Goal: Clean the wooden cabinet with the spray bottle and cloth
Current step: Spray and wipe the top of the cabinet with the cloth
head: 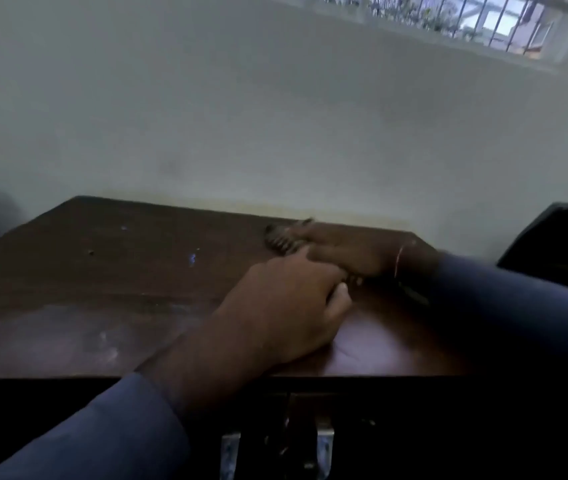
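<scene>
My left hand (pixel 286 306) and right hand (pixel 352 251) meet on the dark brown wooden cabinet top (pixel 102 289), right of centre. Right hand presses a dark striped cloth (pixel 281 239) at the far edge; left fingers curl beside it, grip unclear w/ blur.

Cabinet top (pixel 109 289): dark brown wood, matt at the far side, worn, with pale scuffs and specks; a soft sheen near the front right.
Cloth (pixel 281 239): dark, ribbed fabric, blurred.
Sleeves (pixel 504 306): blue cloth, matt.
Latch fittings (pixel 230 448): pale metal, dull shine.
Wall (pixel 241 116): painted, matt, faintly smudged.
</scene>
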The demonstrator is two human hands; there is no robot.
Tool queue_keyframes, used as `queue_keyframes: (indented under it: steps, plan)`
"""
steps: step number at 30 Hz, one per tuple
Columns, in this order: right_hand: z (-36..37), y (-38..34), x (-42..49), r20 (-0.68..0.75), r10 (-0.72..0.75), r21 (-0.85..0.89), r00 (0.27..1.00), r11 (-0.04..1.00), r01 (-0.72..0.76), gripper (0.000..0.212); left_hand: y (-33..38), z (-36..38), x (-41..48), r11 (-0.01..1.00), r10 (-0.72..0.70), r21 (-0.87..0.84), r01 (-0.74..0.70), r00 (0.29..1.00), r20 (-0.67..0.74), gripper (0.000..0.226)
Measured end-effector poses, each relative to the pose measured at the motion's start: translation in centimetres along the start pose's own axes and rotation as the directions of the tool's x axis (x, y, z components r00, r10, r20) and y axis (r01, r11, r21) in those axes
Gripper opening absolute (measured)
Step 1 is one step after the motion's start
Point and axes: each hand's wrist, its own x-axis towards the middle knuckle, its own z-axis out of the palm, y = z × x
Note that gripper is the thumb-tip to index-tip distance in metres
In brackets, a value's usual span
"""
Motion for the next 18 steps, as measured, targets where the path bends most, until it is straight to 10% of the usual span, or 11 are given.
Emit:
queue_keyframes:
  steps: [4,9,14,18]
  plan:
    - [-0.9,3.6,0.1,-0.127,0.478,0.06,0.869,0.878,-0.474,0.055,-0.1,0.3,0.3,0.997,0.01,0.073,-0.014,0.999,0.047,0.033]
    - [-0.6,3.0,-3.5,-0.063,0.243,0.026,0.968,0.97,-0.242,0.05,-0.3,0.5,0.6,0.992,0.026,0.123,-0.035,0.997,0.069,0.034]
    - [-1.3,8.6,-4.0,-0.086,0.569,0.114,0.818,0.821,-0.559,0.077,-0.3,0.3,0.4,0.996,0.026,0.079,-0.033,0.997,0.076,0.038]
    - [0.0,2.2,-6.6,-0.195,0.269,0.042,0.943,0.963,-0.266,0.048,-0.3,0.8,0.9,0.997,0.012,0.076,-0.016,0.999,0.052,0.038]
